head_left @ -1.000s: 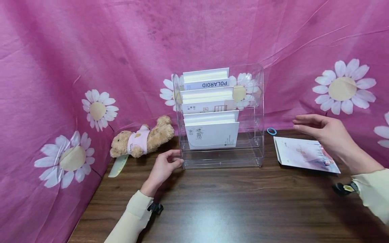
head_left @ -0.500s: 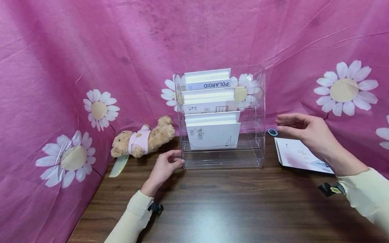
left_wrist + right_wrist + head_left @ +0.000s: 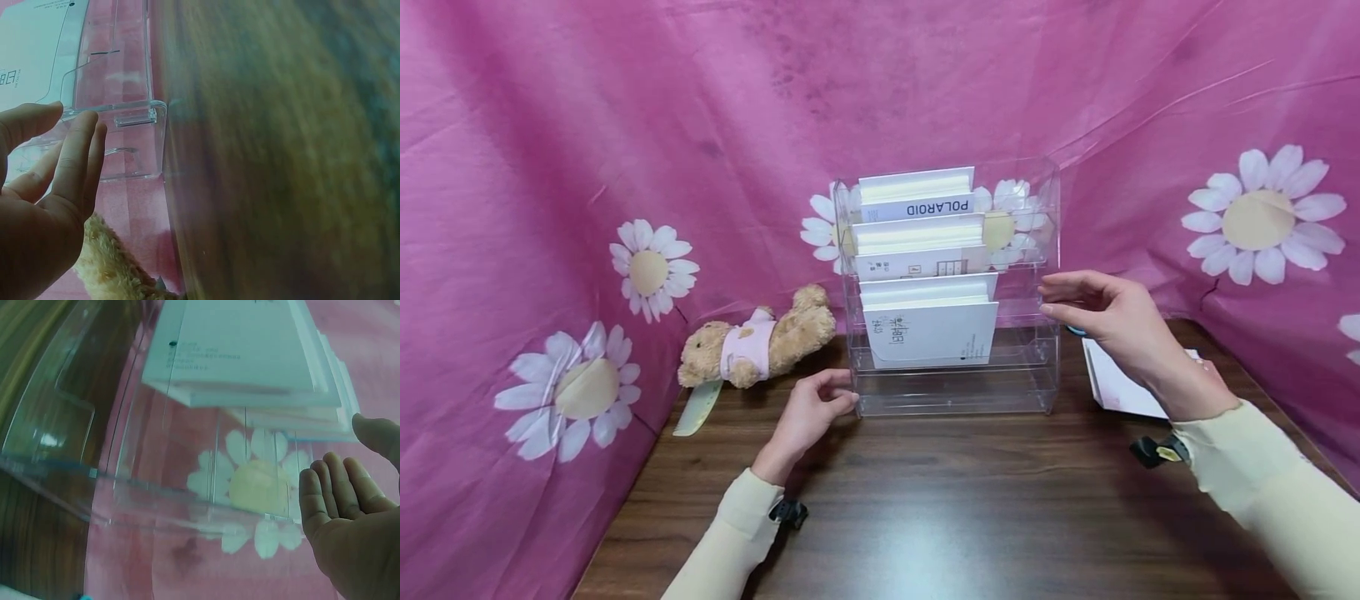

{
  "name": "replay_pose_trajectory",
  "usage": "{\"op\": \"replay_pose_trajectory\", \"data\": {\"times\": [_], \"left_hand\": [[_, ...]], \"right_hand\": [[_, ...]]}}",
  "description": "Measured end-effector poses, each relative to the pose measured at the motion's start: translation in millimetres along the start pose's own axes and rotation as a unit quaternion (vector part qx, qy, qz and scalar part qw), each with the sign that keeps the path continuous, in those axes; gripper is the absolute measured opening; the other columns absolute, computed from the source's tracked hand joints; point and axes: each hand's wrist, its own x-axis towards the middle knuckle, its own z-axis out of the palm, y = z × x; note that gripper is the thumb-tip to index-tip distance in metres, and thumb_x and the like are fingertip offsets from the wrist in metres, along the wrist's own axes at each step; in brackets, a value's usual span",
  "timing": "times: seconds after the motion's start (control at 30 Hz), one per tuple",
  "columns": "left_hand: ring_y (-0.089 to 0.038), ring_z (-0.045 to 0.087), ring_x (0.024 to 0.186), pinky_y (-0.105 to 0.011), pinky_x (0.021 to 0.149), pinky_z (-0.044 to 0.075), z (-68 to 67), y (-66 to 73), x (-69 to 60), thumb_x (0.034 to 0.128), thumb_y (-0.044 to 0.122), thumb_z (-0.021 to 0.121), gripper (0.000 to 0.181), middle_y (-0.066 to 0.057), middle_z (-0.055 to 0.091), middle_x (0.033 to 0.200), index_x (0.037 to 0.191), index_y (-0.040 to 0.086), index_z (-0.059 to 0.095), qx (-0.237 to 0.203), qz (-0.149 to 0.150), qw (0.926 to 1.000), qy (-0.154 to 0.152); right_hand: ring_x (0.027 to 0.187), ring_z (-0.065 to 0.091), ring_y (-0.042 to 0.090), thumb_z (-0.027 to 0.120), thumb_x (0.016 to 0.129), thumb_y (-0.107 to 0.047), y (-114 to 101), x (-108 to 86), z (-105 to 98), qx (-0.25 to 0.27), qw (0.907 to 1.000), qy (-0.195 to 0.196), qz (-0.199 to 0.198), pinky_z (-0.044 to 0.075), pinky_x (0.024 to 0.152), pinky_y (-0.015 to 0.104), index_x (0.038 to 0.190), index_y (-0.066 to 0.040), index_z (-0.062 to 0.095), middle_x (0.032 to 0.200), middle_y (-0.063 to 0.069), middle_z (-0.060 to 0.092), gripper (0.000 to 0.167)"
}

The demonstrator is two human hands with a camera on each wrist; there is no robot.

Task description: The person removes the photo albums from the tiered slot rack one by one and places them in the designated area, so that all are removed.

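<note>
A clear tiered rack (image 3: 955, 404) stands upright on the wooden table, holding three white books in separate tiers: a POLAROID one (image 3: 917, 207) at the top, a second (image 3: 917, 262) in the middle and a third (image 3: 931, 335) lower down. My left hand (image 3: 808, 421) touches the rack's lower left side, fingers extended, also visible in the left wrist view (image 3: 56, 181). At the rack's right side is my right hand (image 3: 1116, 333), fingers nearly straight and thumb apart; in the right wrist view the hand (image 3: 350, 512) is beside the clear side panel, contact unclear.
Left of the rack lies a teddy bear (image 3: 752, 346) in a pink shirt, over a pale green comb (image 3: 698, 410). Another white book (image 3: 1116, 383) lies on the table (image 3: 925, 508) at the right, partly behind my right arm. A blue ring (image 3: 1076, 331) is partly hidden. Pink flowered cloth hangs behind.
My right hand has moved left from above the loose book to the rack's right side, now covering part of the blue ring. My left hand has stayed at the rack's left side.
</note>
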Motion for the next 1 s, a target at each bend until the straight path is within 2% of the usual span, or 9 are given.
{"op": "replay_pose_trajectory", "data": {"times": [0.1,0.3,0.53,0.77,1.0], "left_hand": [[-0.017,0.078,0.099,-0.017,0.081,0.063,2.7,0.9,0.4,0.0979,-0.002,0.08,0.037,-0.024,0.083,0.12,0.135,-0.002,0.076,-0.005,0.0,1.0,-0.004],[-0.016,0.078,0.098,-0.017,0.08,0.062,5.8,0.2,-0.3,0.0975,-0.003,0.08,0.037,-0.025,0.082,0.12,0.135,-0.004,0.075,-0.005,0.004,0.9999,-0.008],[-0.017,0.078,0.099,-0.016,0.08,0.061,5.0,0.8,0.6,0.0981,-0.001,0.08,0.038,-0.028,0.081,0.122,0.135,-0.005,0.075,-0.009,0.013,0.9998,-0.01],[-0.016,0.078,0.097,-0.016,0.079,0.061,1.9,-0.2,0.1,0.0974,-0.001,0.08,0.036,-0.021,0.084,0.114,0.133,-0.003,0.076,-0.002,0.012,0.9999,-0.003],[-0.015,0.077,0.098,-0.017,0.08,0.061,-0.3,1.6,-0.5,0.0977,-0.001,0.079,0.037,-0.021,0.083,0.116,0.134,-0.002,0.076,-0.001,0.003,1.0,-0.002]], "right_hand": [[0.107,0.076,-0.003,0.085,0.1,-0.009,0.4,2.5,8.8,-0.018,0.9998,0.005,-0.006,0.06,0.084,0.01,0.135,-0.012,0.079,0.118,-0.024,0.082,0.035],[0.105,0.074,-0.003,0.087,0.1,-0.019,0.3,8.0,22.1,-0.038,0.9992,0.006,0.008,0.06,0.085,0.012,0.14,-0.006,0.076,0.117,-0.026,0.081,0.043],[0.102,0.076,-0.004,0.087,0.1,-0.015,1.6,19.1,35.7,-0.008,0.9998,-0.003,0.02,0.064,0.087,0.014,0.142,0.0,0.073,0.112,-0.027,0.081,0.048],[0.094,0.072,-0.007,0.088,0.1,-0.022,4.9,26.1,44.7,-0.052,0.9982,-0.01,0.026,0.062,0.08,0.013,0.143,-0.003,0.073,0.104,-0.029,0.076,0.049],[0.092,0.071,-0.004,0.089,0.099,-0.023,6.9,29.7,52.5,-0.044,0.9982,-0.011,0.038,0.063,0.078,0.016,0.142,-0.003,0.073,0.101,-0.028,0.076,0.051]]}}
